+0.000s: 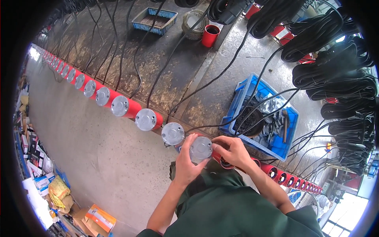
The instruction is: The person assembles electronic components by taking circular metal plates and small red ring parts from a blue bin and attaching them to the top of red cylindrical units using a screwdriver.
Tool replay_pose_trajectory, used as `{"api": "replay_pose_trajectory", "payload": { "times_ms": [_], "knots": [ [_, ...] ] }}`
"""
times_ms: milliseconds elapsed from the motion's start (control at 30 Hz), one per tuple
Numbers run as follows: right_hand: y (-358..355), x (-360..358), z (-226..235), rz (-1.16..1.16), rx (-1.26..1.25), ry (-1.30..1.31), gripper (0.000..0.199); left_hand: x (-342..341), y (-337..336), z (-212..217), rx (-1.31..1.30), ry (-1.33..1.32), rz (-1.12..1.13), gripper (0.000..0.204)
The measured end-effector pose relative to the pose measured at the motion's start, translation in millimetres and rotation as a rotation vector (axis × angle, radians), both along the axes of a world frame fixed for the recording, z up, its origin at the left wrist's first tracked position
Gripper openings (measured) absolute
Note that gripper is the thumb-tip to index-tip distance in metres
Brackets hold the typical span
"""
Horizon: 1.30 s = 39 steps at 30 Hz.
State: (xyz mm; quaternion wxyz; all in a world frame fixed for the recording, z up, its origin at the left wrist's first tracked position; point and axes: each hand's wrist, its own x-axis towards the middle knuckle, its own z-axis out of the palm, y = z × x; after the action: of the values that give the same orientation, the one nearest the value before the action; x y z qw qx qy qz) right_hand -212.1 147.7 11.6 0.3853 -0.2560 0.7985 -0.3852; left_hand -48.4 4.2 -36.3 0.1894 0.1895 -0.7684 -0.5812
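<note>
Your left hand (188,161) gripped the left rim of a round silvery cap (201,148) at the bench (201,110) edge; your right hand (233,152) bent at its right, pinch indiscernible. Leftmost, an orange-and-white carton (101,218) bore unreadably small print; then capped red cylinders (134,108); rightmost, a blue crate (278,148).

Cap (201,148) L of R hand (233,152)

Beyond the hands (187,164) stretches a long, scuffed dark-brown bench (177,79). Left of them spreads a smooth grey concrete floor (106,158); far to their right glows a bright white paned window (347,205).
</note>
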Motion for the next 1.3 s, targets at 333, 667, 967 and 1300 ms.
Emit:
{"api": "replay_pose_trajectory", "payload": {
  "times_ms": [333,667,967,1300],
  "knots": [
    [7.0,-8.6,-30.4,0.062,-0.061,-0.08,0.038,-3.6,3.2,0.6,-0.065,-0.034,-0.002,0.099],
    [10.4,-7.6,-38.4,0.003,-0.07,-0.194,0.038,-4.1,3.4,-0.5,-0.048,-0.025,-0.007,0.096],
    [13.7,-13.0,-32.8,0.011,-0.067,-0.344,0.035,-3.6,1.0,-7.8,-0.12,-0.04,-0.006,0.091],
    [-49.4,10.0,-29.2,-0.049,-0.139,0.263,0.03,5.2,10.8,-18.1,0.121,-0.026,0.082,0.093]
  ]
}}
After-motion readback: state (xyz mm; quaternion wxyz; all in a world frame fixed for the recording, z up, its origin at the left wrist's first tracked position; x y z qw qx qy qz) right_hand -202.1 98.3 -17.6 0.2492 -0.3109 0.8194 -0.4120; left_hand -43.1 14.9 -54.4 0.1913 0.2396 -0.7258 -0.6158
